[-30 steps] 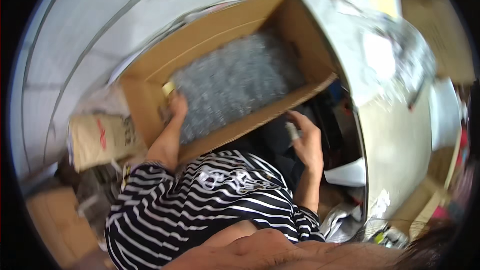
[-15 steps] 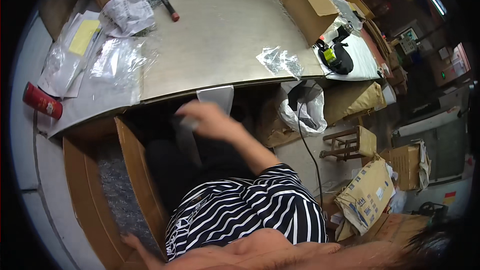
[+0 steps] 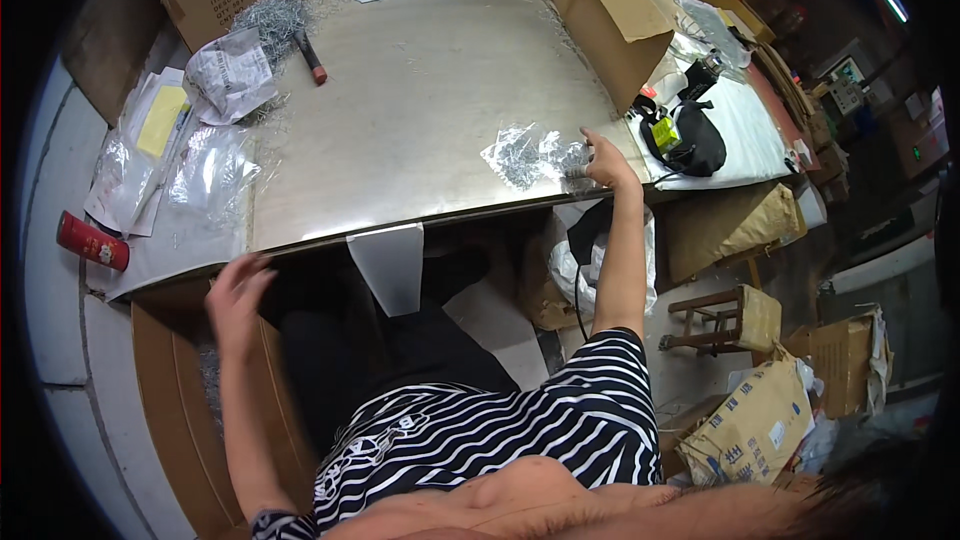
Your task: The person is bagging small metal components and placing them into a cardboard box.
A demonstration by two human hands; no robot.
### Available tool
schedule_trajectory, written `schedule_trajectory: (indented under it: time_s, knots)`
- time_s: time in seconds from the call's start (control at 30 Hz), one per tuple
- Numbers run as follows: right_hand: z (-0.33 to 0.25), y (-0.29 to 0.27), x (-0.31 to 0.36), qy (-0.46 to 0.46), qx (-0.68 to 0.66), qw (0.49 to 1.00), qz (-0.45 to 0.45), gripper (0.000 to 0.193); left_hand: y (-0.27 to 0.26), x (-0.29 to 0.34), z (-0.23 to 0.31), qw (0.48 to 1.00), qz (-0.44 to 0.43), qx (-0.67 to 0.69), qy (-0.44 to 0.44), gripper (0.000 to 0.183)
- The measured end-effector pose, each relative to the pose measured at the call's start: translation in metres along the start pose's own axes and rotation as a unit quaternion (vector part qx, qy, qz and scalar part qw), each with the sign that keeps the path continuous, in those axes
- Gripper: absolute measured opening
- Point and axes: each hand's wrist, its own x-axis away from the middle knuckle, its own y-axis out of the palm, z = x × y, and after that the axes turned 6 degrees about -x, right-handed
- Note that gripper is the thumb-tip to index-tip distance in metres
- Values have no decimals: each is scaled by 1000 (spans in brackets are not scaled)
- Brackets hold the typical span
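Observation:
My right hand reaches to the front right of the metal-topped table. Its index finger is stretched out, apart from the others. It is at the right edge of some small clear plastic bags of thin silvery pieces, which lie flat near the table's front edge; whether the lower fingers touch the plastic is hard to see. Blurred by motion, my left hand is raised with fingers apart, nothing visible in it. It is over the open cardboard box beside my leg, just below the table's front left edge.
At the back left, a heap of silvery pieces lies beside a red-tipped dark tool and crumpled plastic. A red can stands left. An open carton and black pouch are right; a wooden stool stands below.
My right hand has moved from over my lap to the plastic on the table, which now spreads wider. My left hand has come up out of the cardboard box. The view has shifted slightly.

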Motion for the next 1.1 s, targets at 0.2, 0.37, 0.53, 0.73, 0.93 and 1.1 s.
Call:
schedule_trajectory:
  time_s: [0.2,0.37,0.53,0.73,0.93,1.1]
  knots:
    - [-13,2,-27,-29,-37,996,-73,69,245,-127,37,942,-178,-218,184,63]
    - [-9,6,-16,-40,-31,998,-32,59,366,-170,55,901,-238,-335,140,72]
    - [-8,17,-1,-30,-17,995,90,39,389,-183,45,913,-314,-245,82,53]
    - [-28,12,43,-52,-255,960,102,29,342,-180,22,981,-175,63,62,18]
    - [-102,56,51,-339,-97,931,93,32,315,-168,9,983,-122,123,66,15]
    - [-127,86,37,-366,25,924,104,35,299,-149,19,965,-206,155,51,34]
